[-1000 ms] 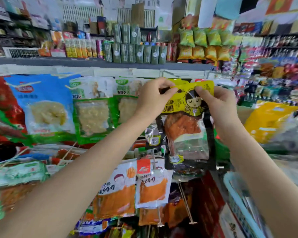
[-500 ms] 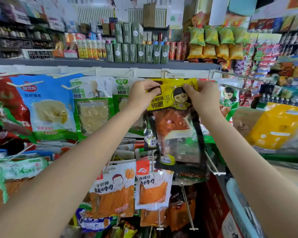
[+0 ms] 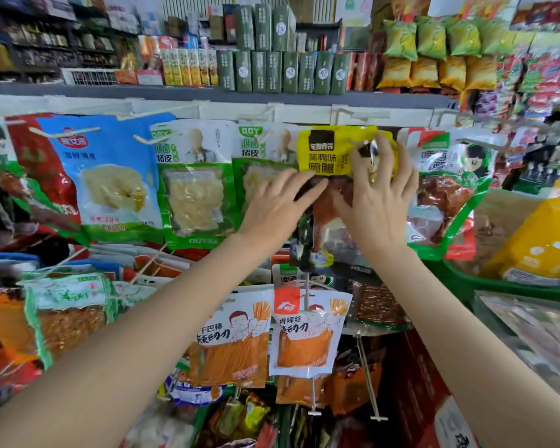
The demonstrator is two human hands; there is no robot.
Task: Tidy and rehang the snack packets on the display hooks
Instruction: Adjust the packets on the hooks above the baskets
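2 hands [image 3: 280, 202] flat on upright yellow packet [image 3: 328, 150]

On the far shelf [image 3: 207, 92] above the rack you have a row of dark green boxes [image 3: 291, 72] standing upright, with slim yellow cartons [image 3: 188, 67] to their left. To their right, green and yellow puffed bags [image 3: 434, 56] sit stacked in two rows. Near right, a green basket [image 3: 459, 282] holds an orange bag [image 3: 543, 244].

Under your right hand [image 3: 380, 202] the duck-leg packet [image 3: 325, 150] is yellow with a black label. Left of your left hand [image 3: 277, 202] hang green-and-white packets [image 3: 194, 185] and a blue one [image 3: 110, 169]. Below, the strip packets [image 3: 307, 334] are orange and white.
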